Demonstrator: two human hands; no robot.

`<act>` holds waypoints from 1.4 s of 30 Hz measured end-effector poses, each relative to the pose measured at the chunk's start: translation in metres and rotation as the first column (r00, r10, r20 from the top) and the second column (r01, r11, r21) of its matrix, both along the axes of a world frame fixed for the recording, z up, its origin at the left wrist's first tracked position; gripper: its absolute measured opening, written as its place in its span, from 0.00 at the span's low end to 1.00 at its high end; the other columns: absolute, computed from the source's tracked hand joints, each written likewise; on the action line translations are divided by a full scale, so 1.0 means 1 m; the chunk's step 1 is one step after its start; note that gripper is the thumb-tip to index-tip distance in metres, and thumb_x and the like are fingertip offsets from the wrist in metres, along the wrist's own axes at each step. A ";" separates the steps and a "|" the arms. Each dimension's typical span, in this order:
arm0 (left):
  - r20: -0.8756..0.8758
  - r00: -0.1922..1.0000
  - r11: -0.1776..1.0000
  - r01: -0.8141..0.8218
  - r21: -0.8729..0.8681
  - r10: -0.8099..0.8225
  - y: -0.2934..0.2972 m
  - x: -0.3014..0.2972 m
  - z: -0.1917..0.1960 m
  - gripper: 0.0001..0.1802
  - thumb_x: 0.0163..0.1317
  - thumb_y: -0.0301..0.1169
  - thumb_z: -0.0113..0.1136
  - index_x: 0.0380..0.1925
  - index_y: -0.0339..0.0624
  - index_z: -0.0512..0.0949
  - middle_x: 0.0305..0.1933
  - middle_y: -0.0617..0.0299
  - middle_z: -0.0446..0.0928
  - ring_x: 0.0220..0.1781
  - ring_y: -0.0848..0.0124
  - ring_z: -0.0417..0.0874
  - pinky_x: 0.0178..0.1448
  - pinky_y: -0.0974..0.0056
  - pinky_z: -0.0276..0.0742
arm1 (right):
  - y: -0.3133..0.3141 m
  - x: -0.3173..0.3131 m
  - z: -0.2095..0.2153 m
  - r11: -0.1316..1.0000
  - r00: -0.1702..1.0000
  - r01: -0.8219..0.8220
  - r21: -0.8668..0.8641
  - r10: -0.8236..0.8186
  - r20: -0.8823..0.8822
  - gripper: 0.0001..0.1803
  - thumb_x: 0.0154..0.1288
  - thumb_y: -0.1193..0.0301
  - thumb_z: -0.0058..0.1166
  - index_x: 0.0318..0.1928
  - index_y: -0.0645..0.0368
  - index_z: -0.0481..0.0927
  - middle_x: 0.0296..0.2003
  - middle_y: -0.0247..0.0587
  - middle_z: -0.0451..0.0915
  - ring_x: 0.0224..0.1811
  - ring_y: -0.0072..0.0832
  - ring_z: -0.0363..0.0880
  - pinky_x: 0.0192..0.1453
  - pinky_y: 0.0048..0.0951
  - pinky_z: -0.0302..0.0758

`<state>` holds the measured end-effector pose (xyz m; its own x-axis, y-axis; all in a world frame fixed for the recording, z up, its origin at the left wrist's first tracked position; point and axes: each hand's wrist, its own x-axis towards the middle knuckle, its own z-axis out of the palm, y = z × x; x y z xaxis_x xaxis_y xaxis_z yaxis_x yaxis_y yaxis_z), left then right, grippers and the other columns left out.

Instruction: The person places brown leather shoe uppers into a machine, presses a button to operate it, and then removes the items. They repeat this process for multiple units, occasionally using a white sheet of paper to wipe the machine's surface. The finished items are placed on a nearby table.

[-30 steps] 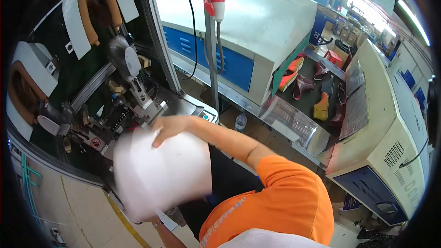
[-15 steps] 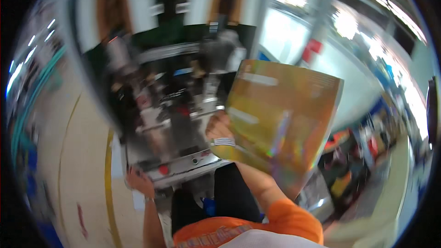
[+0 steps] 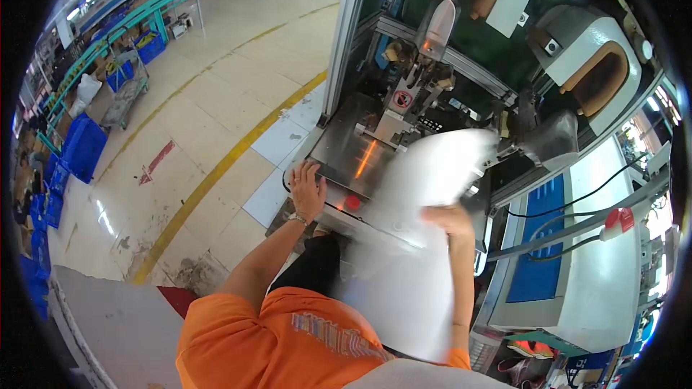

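My right hand (image 3: 450, 223) grips a large white sheet (image 3: 411, 295), blurred by motion and bent, at its right side. The sheet covers part of my lap and the front right of a machine. My left hand (image 3: 308, 191) rests on the left front corner of the machine's metal table (image 3: 346, 148), its fingers stretched out and holding nothing. Close beside it, a red button (image 3: 352, 202) sits on the front rail. Behind the table stands an upright shoe-shaped form (image 3: 438, 29), with a second form (image 3: 559, 144) at the right.
White housings with brown padded moulds (image 3: 598, 79) hang above the machine. A white cabinet with a blue panel (image 3: 537, 238) and cables is at the right. To the left are a tiled floor with a yellow line (image 3: 216, 176), blue bins (image 3: 85, 148) and a flat cart (image 3: 126, 104).
My view has swung left. The sheet in my right hand showed a shiny gold face before and now appears white, lower over my lap. My left hand stays at the table's corner.
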<state>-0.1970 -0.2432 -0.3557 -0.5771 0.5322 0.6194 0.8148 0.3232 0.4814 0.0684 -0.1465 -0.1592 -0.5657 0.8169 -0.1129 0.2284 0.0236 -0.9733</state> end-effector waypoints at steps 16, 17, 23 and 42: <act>0.007 1.000 0.997 0.030 0.067 -0.030 0.005 0.004 -0.004 0.17 0.53 0.32 0.53 0.45 0.42 0.68 0.52 0.57 0.69 0.61 0.59 0.62 0.65 0.49 0.48 | 0.034 0.002 -0.020 0.884 0.963 0.078 0.461 -0.187 0.195 0.19 0.46 0.65 0.64 0.36 0.67 0.78 0.32 0.40 0.79 0.33 0.26 0.74 0.41 0.26 0.70; 0.027 0.999 0.998 0.019 0.057 -0.021 0.004 0.004 -0.004 0.18 0.54 0.31 0.52 0.45 0.42 0.68 0.51 0.57 0.69 0.61 0.60 0.62 0.65 0.50 0.48 | 0.035 0.017 -0.021 0.935 0.962 0.274 0.223 -0.266 -0.068 0.16 0.47 0.68 0.63 0.34 0.66 0.79 0.30 0.40 0.79 0.32 0.26 0.74 0.39 0.25 0.71; 0.022 0.999 0.998 0.023 0.057 -0.025 0.001 0.002 -0.003 0.17 0.54 0.32 0.52 0.44 0.43 0.68 0.52 0.58 0.69 0.61 0.60 0.63 0.65 0.50 0.48 | 0.028 0.016 -0.038 0.982 0.981 0.179 -0.067 -0.184 -0.066 0.07 0.50 0.71 0.58 0.30 0.61 0.79 0.20 0.36 0.77 0.22 0.24 0.74 0.26 0.24 0.67; -0.002 0.999 0.994 0.036 0.107 -0.036 0.002 0.002 0.001 0.15 0.52 0.29 0.53 0.41 0.42 0.69 0.48 0.59 0.72 0.57 0.61 0.66 0.63 0.50 0.51 | 0.047 0.073 0.000 0.973 0.989 -0.013 0.231 -0.021 0.147 0.14 0.56 0.63 0.52 0.31 0.63 0.80 0.26 0.49 0.79 0.28 0.30 0.78 0.31 0.28 0.72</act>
<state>-0.1953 -0.2411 -0.3547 -0.5588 0.4835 0.6738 0.8249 0.2404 0.5116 0.1418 -0.0998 -0.1588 -0.5536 0.8327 -0.0030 0.3692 0.2423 -0.8972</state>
